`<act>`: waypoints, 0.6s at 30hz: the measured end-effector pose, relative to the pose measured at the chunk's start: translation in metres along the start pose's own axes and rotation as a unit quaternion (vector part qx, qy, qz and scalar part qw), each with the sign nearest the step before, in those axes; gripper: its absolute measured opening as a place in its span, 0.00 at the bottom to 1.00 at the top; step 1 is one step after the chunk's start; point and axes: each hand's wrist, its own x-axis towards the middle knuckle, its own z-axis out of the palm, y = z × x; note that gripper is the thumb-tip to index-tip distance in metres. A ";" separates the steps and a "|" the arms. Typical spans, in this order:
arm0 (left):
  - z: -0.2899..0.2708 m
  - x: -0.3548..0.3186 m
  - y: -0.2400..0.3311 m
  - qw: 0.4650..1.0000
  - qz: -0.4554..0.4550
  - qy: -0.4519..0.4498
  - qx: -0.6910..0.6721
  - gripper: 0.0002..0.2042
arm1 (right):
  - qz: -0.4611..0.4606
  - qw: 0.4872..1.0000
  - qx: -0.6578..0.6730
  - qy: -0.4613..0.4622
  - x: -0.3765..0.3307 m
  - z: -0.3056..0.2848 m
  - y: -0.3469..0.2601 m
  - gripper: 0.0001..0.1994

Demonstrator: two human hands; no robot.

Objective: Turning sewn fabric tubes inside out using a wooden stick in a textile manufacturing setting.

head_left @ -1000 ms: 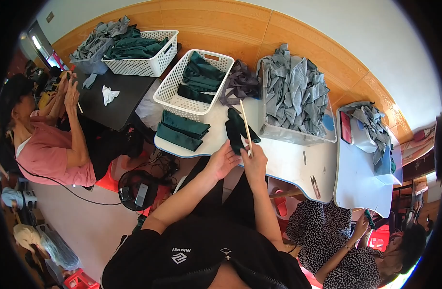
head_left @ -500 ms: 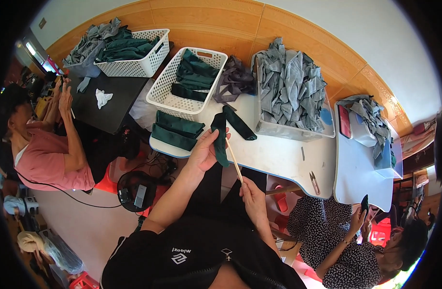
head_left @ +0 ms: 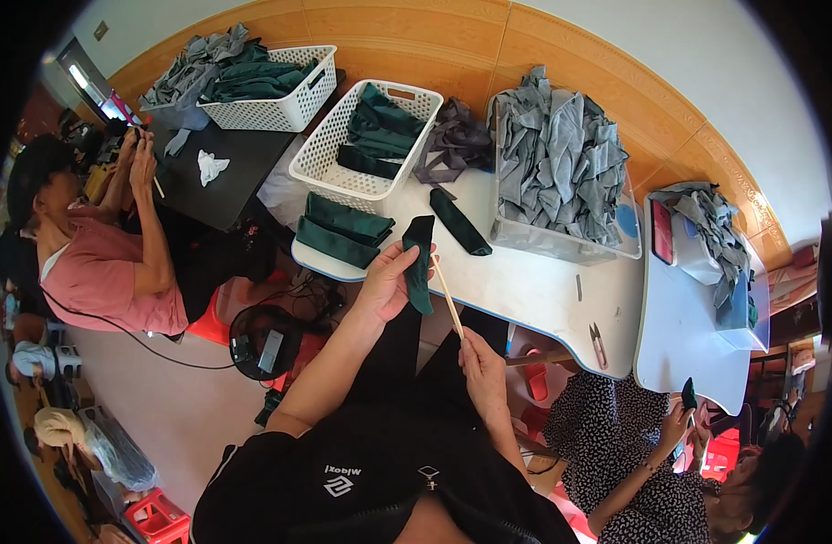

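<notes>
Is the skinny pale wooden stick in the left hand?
No, the right hand holds the stick; the left hand pinches a dark green fabric strip.

Scissors (head_left: 598, 346) lie near the front edge of the white desk (head_left: 525, 292). A crumpled white cloth (head_left: 212, 168) rests on the black desk (head_left: 191, 198), beside a seated co-worker in pink (head_left: 112, 290). Orange tiles (head_left: 434, 32) line the wall; a red stool (head_left: 157, 517) stands lower left.

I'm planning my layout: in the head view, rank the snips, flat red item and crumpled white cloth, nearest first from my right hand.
1. Snips: right of the right hand
2. Flat red item: farther right and forward
3. Crumpled white cloth: left, on the black table
</notes>
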 end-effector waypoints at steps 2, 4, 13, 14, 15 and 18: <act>0.009 -0.006 -0.005 1.000 0.001 0.016 0.003 0.15 | -0.002 1.000 -0.008 -0.007 -0.005 -0.006 0.002 0.19; 0.016 -0.013 -0.009 1.000 0.003 0.019 0.003 0.13 | -0.005 1.000 -0.016 -0.013 -0.012 -0.012 0.005 0.19; 0.045 -0.074 -0.030 0.998 0.025 0.006 0.050 0.12 | -0.044 0.997 -0.056 -0.002 -0.078 -0.033 0.009 0.19; 0.048 -0.081 -0.032 0.998 0.028 -0.001 0.057 0.13 | -0.043 0.998 -0.048 0.006 -0.086 -0.031 0.016 0.19; 0.050 -0.088 -0.033 0.998 0.025 -0.008 0.058 0.13 | -0.041 0.998 -0.041 0.015 -0.094 -0.028 0.021 0.19; 0.031 -0.107 -0.034 0.990 0.060 -0.039 0.121 0.15 | -0.016 0.999 0.006 0.034 -0.115 -0.005 0.025 0.19</act>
